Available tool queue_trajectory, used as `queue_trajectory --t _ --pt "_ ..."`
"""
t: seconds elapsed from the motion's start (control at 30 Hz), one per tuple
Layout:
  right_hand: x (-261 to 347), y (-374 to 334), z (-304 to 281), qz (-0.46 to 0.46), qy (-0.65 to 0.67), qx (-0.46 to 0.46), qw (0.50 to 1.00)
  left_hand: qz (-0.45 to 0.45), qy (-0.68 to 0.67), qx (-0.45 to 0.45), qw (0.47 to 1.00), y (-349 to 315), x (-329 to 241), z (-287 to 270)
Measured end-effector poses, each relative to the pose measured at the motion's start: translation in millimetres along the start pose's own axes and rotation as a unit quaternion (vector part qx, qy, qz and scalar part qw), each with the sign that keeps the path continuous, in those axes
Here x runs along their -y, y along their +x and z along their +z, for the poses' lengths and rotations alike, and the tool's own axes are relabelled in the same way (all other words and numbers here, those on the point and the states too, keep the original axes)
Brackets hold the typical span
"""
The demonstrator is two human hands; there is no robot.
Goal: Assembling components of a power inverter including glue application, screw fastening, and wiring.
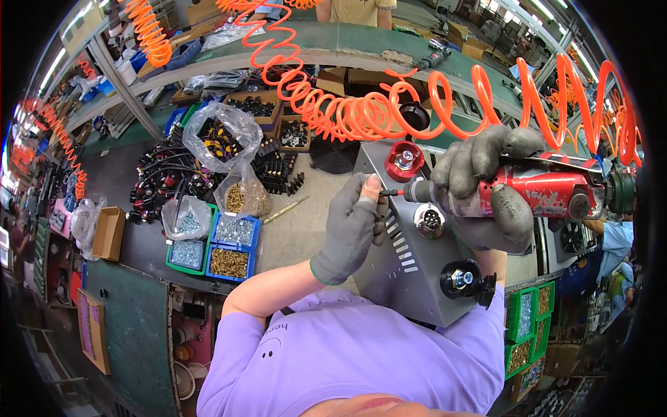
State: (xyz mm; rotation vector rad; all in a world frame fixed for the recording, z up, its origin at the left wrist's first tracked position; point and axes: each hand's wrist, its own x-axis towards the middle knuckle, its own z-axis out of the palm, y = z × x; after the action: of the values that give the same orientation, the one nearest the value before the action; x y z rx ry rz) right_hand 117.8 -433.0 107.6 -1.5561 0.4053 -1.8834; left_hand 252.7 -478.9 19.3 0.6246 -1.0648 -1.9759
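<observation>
My right hand (493, 187), in a dirty grey glove, is wrapped round a red and grey pneumatic screwdriver (538, 193) lying nearly level. Its thin bit (392, 192) points left. There my left hand (353, 226), in a grey glove with the thumb tip bare, pinches at the bit's end; any small part between the fingers is hidden. Below both hands sits a grey metal box (389, 281), tilted, with a row of vent slots. It carries a red round connector (404, 160), a multi-pin socket (430, 221) and a black connector (463, 279).
Coiled orange air hose (347, 115) hangs across the far side. To the left are blue bins (230, 270) of screws, a plastic bag (226, 135) of parts and a heap of black cables (163, 174). Green bins (520, 320) stand at right. Another person (353, 12) is across the bench.
</observation>
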Motion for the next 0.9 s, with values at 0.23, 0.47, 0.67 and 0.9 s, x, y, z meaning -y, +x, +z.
queue_trajectory --t 0.23,0.47,0.67,0.9 --pt "13.8 9.8 -2.2 -0.019 -0.020 -0.033 0.999 0.113 0.072 0.041 0.990 15.6 14.6 -17.0" --pt "49.9 20.5 -15.4 0.037 -0.120 -0.083 0.989 0.350 0.322 -0.027 0.879 47.9 36.0 -47.1" --pt "43.9 18.6 -25.7 0.057 -0.114 -0.047 0.991 0.303 0.276 0.025 0.912 58.4 46.0 -51.9" --pt "41.0 13.4 -23.7 0.108 -0.160 -0.089 0.977 0.280 0.273 0.026 0.920 57.7 47.7 -50.9"
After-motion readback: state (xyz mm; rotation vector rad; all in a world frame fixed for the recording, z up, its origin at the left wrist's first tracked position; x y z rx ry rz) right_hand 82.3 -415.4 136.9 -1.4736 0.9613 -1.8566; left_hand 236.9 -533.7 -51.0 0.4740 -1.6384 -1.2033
